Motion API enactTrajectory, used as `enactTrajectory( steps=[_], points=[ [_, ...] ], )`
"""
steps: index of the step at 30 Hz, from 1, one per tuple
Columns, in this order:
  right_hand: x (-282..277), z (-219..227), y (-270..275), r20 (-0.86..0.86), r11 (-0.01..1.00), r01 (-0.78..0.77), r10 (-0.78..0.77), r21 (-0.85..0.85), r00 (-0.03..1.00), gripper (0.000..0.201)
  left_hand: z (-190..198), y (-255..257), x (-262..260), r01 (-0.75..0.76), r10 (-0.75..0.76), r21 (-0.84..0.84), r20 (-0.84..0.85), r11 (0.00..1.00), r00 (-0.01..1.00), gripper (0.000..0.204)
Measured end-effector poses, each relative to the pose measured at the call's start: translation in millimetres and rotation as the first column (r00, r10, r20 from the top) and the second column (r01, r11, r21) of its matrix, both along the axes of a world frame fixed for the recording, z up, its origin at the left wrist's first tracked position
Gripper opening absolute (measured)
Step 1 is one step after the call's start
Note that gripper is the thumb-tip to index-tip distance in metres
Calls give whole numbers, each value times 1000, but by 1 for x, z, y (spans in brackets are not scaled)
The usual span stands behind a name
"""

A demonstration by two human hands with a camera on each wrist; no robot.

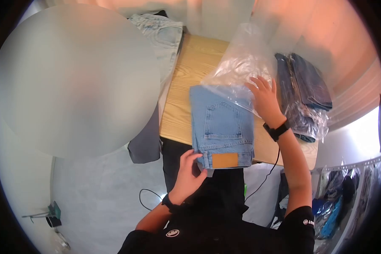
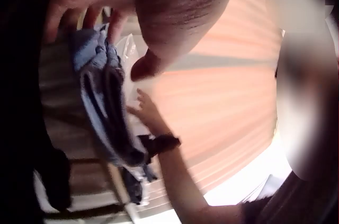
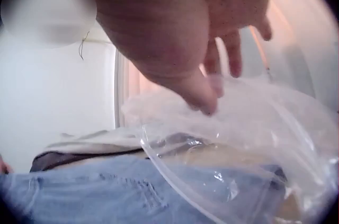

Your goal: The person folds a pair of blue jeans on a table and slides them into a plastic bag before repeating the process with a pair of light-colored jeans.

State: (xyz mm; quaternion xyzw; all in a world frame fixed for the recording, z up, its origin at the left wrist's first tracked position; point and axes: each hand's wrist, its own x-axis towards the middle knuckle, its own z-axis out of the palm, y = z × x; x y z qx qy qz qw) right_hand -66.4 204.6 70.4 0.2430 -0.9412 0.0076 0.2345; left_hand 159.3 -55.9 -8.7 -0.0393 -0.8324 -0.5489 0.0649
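A folded pair of light blue jeans (image 1: pixel 223 120) lies on the wooden table, its tan waistband patch towards the person. My left hand (image 1: pixel 188 178) is at the near left corner of the waistband, fingers bent by the edge and thumb apart from them. In the left wrist view, the thumb stands clear of the denim. A clear plastic bag (image 1: pixel 245 55) lies beyond the jeans, its open edge lapping over their far end. Over that bag my right hand (image 1: pixel 266 99) has its fingers spread; in the right wrist view, the thumb and fingertips overlap the film.
Bagged dark jeans (image 1: pixel 307 84) are stacked on the right side of the wooden table (image 1: pixel 190 55). Pale jeans (image 1: pixel 163 36) lie at the back left. A black cable (image 1: pixel 266 180) hangs by the front edge. Bagged clothes (image 1: pixel 330 207) fill a rack at lower right.
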Motion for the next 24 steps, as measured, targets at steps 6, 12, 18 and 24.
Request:
enactTrajectory(
  steps=[6,12,18,24],
  points=[
    [115,-61,27,357,586,322,-59,-743,932,75,-22,3,-19,-316,32,674,398,667,917,55],
    [175,-64,12,584,-32,690,507,-723,635,75,5,11,-33,-78,-232,742,306,666,923,63],
    [224,-51,18,460,-86,879,826,-469,326,62,40,-5,12,88,-413,707,302,702,859,86],
    [284,-49,-22,499,4,761,757,-649,422,66,59,1,64,319,-421,320,329,892,845,103]
  ],
)
